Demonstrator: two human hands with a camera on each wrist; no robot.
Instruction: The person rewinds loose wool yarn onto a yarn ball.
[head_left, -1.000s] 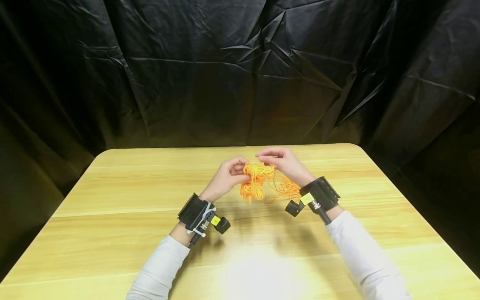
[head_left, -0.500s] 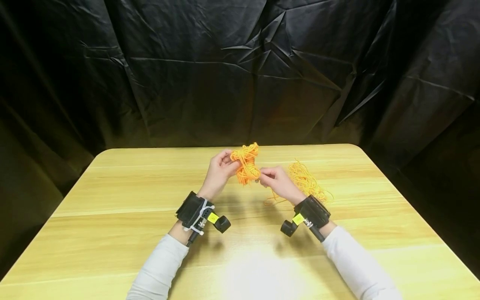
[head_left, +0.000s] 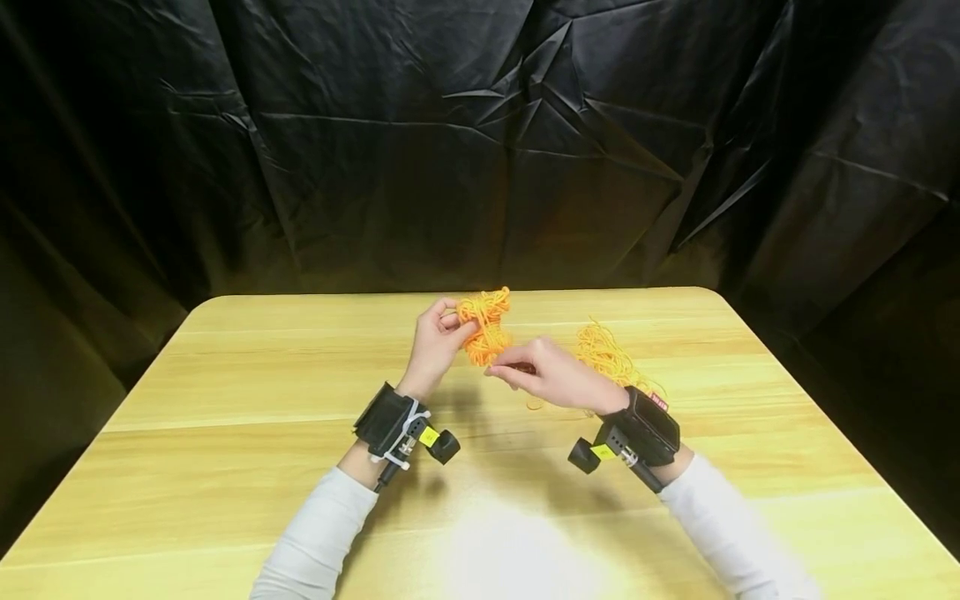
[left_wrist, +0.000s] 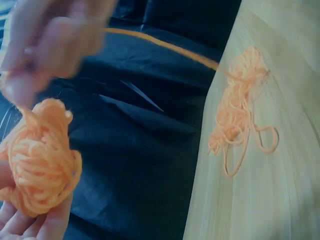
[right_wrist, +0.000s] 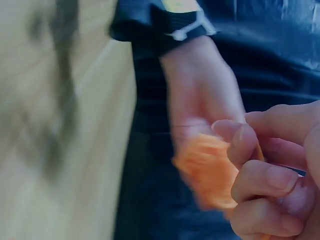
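Observation:
My left hand [head_left: 435, 346] grips a wound bundle of orange yarn [head_left: 486, 325] above the table. In the left wrist view the bundle [left_wrist: 42, 160] shows many wraps, with fingers beneath it. Close to the bundle's lower right, my right hand [head_left: 555, 375] pinches a strand of the yarn between thumb and forefinger. The right wrist view shows this hand [right_wrist: 275, 175] with its other fingers curled. A strand [left_wrist: 165, 44] runs from it to a loose heap of the same yarn [head_left: 611, 358] on the table, partly hidden behind the right hand in the head view.
The wooden table [head_left: 225, 467] has rounded far corners. Black sheeting [head_left: 390, 200] hangs behind it. Each wrist bears a black strap with a small camera; the left camera [head_left: 444, 447] and the right camera [head_left: 581, 456] jut inward over the table.
The bundle has moved left and up over the last second with my left hand, and turned somewhat. My right hand has gone from above the bundle down round to its lower right.

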